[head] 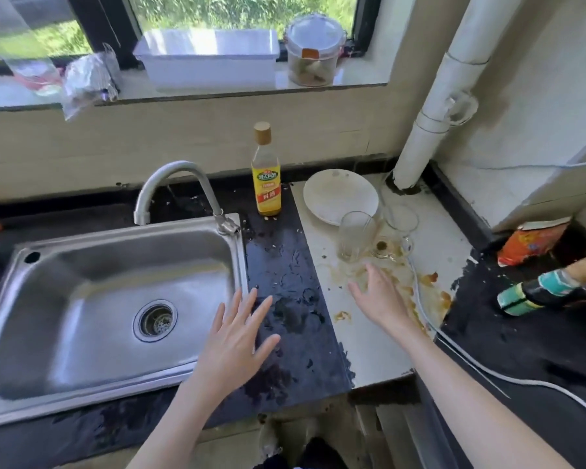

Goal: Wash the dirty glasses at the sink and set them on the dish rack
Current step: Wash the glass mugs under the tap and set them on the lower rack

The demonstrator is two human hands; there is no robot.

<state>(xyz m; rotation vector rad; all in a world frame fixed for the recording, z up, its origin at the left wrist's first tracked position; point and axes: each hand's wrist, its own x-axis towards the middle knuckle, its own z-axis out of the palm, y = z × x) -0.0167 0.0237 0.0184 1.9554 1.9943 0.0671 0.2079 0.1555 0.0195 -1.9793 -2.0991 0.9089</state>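
Both hands are spread and hold nothing, left hand (238,336) over the sink (82,299) rim, right hand (378,296) on the counter (362,346) right of the sink, just short of the dirty glasses (356,236); pickup step: next, grip the nearest glass.

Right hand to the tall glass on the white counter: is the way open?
Probably yes. The right hand, fingers open, is just short of the tall glass, with only stained counter between them.
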